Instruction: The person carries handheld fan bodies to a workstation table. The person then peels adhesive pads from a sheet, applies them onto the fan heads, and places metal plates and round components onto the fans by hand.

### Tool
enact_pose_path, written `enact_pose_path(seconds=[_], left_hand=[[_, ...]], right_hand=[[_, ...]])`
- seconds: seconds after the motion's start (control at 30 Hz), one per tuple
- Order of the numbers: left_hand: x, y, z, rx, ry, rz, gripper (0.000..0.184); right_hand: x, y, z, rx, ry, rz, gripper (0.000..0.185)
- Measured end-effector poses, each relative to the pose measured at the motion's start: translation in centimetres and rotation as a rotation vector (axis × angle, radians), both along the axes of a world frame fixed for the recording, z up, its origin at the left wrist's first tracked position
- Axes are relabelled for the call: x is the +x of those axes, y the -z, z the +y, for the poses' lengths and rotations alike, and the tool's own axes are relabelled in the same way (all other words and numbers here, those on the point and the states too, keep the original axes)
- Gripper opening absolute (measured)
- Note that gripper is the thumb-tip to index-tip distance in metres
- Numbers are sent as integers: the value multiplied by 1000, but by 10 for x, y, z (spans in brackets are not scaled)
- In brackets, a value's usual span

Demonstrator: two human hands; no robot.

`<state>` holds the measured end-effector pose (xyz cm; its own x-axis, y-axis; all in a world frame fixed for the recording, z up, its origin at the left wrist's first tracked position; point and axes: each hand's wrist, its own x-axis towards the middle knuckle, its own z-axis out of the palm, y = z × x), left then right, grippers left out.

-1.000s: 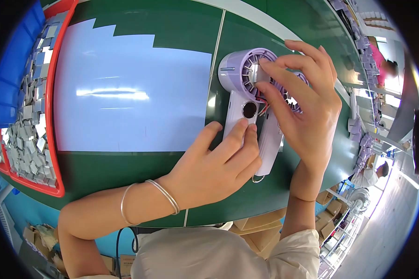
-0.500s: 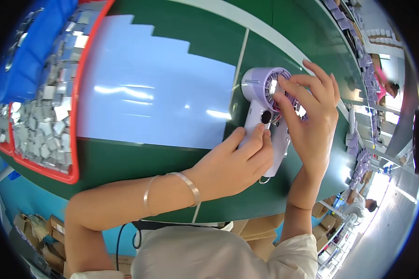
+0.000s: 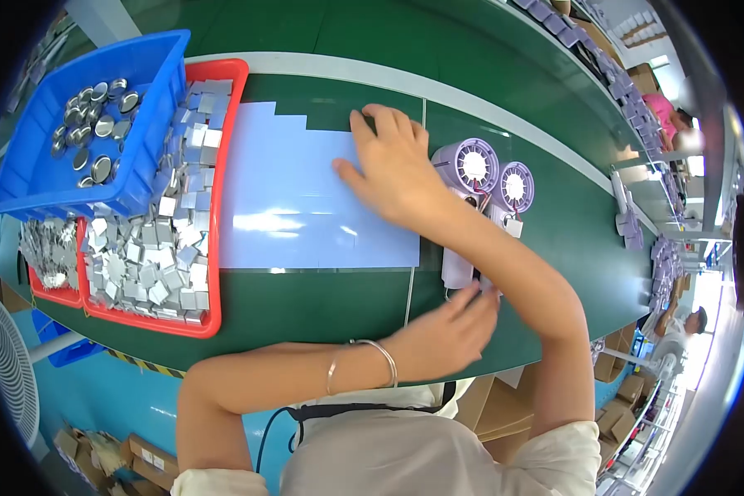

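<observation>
Two purple-and-white handheld fans lie side by side on the green table [image 3: 306, 302]. A white square covers the centre of the left fan [image 3: 474, 164]; the right fan [image 3: 516, 187] has a white centre too. My right hand [image 3: 393, 165] is over the top right part of the pale blue sheet [image 3: 298, 198], fingers curved and apart, with nothing seen between them. Its forearm crosses over the fans and hides part of their handles. My left hand [image 3: 446, 331] is at the lower ends of the handles, its fingers blurred, so what they touch cannot be made out.
On the left, a red tray [image 3: 216, 248] holds many silvery square pieces. A blue bin [image 3: 153, 132] with round metal discs rests on it. More purple parts [image 3: 628, 219] line the right side. Two other people are in the far right background.
My right hand has left the fan and moved left over the sheet. My left hand has slid down to the handle ends. The view has turned, showing more of the blue bin.
</observation>
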<state>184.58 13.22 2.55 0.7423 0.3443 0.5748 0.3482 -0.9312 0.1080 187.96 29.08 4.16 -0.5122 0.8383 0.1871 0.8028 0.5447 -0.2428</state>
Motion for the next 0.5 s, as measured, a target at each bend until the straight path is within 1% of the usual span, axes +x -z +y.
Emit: enact_pose_path(seconds=[0.03,0.07,0.1,0.13,0.17,0.2,0.23,0.27,0.33,0.37,0.43,0.47,0.5], left_hand=[[3,-4,-7,26,65,-33,47],[5,-1,-13,49,167,-108,39],[4,1,-15,60,239,-127,35],[3,4,-16,72,309,-140,31],[6,7,-13,68,294,-220,22],[6,8,-11,74,291,-203,22],[6,10,-10,30,291,-224,19],[8,11,-8,-11,289,-247,16],[10,11,-4,-45,304,-334,14],[10,10,-4,-62,307,-368,13],[10,9,-2,-74,358,-378,16],[10,9,-2,-74,365,-386,16],[9,10,-2,-109,394,-337,20]], right_hand=[[-1,4,-3,6,6,2,58],[-3,8,-7,59,45,-48,57],[-7,10,-11,112,83,-96,56],[-8,10,-14,119,84,-85,56],[-8,10,-16,128,91,-61,54],[-9,11,-18,137,97,-37,52],[-10,14,-19,156,117,-5,47],[-11,16,-20,165,115,4,47],[-13,15,-22,87,140,147,47],[-14,12,-23,133,161,192,40],[-13,9,-16,57,210,263,31],[-12,11,-12,107,207,315,20],[-10,10,-6,76,222,308,17]])
